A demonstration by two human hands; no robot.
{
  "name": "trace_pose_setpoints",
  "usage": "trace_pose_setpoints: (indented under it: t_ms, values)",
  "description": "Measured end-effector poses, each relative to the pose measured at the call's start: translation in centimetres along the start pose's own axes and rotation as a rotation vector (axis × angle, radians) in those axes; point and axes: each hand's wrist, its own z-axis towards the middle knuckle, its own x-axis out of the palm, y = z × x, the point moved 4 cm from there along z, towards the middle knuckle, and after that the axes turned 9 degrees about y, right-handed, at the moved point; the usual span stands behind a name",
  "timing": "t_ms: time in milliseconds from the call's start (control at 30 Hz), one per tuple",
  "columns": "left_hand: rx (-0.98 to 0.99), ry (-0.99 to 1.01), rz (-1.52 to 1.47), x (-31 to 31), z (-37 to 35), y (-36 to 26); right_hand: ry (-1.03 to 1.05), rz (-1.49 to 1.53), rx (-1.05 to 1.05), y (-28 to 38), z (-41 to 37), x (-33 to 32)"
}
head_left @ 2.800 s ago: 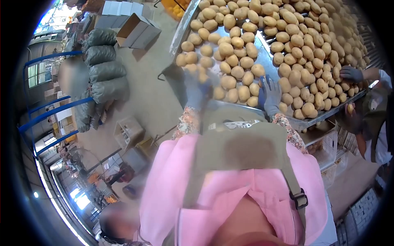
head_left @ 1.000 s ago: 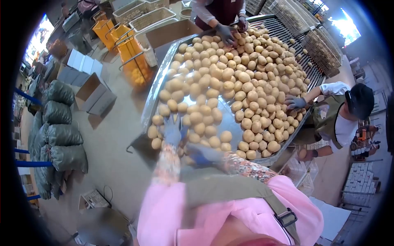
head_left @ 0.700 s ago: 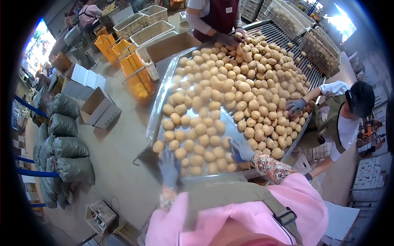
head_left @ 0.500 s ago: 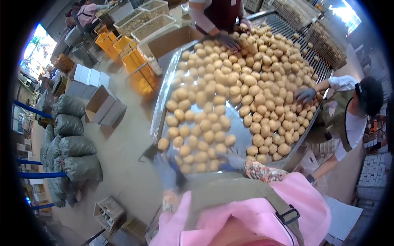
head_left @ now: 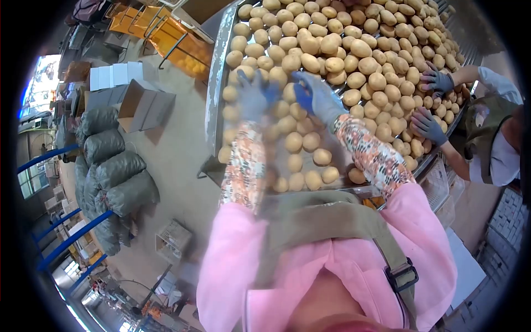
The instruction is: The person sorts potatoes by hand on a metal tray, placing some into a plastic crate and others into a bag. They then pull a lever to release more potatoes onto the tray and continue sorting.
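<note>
Many potatoes [head_left: 361,48] cover a metal sorting table [head_left: 214,105] in front of me. My left hand [head_left: 253,98], in a grey glove with blue on the palm side, hovers over or touches potatoes near the table's left side. Its fingers are spread and slightly blurred. My right hand [head_left: 318,98], gloved the same way, is just to its right among the potatoes, its fingers apart and the blue palm side partly showing. Neither glove visibly grips a potato. Several loose potatoes [head_left: 295,163] lie between my forearms, close to the near edge.
On the right, a co-worker's gloved hands [head_left: 430,126] rest on the potato pile. Stuffed green sacks [head_left: 124,169], an open cardboard box [head_left: 149,108] and a plastic crate [head_left: 172,242] stand on the floor at left. Orange bags [head_left: 191,52] hang in frames beyond them.
Both my hands have moved forward from the near edge, further over the potatoes. Potatoes near that edge are fewer and spread differently. My view has shifted, and the co-worker's second hand is now on the pile.
</note>
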Motion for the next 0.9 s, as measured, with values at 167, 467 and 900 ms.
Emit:
trace_pose_setpoints:
  t_ms: [167, 467, 900]
  values:
    - [0.007, 0.227, 0.218, 2.2, -7.1, -2.3, 0.249, -0.760, -0.007, -9.4, -3.1, 3.1]
    - [-0.033, 0.419, -0.075, 1.8, -20.6, -2.2, 0.430, -0.837, 0.332, -5.2, -16.7, 9.5]
    - [-0.321, 0.064, 0.036, 0.4, -30.3, 5.0, 0.263, -0.634, 0.070, -7.4, -23.5, 0.7]
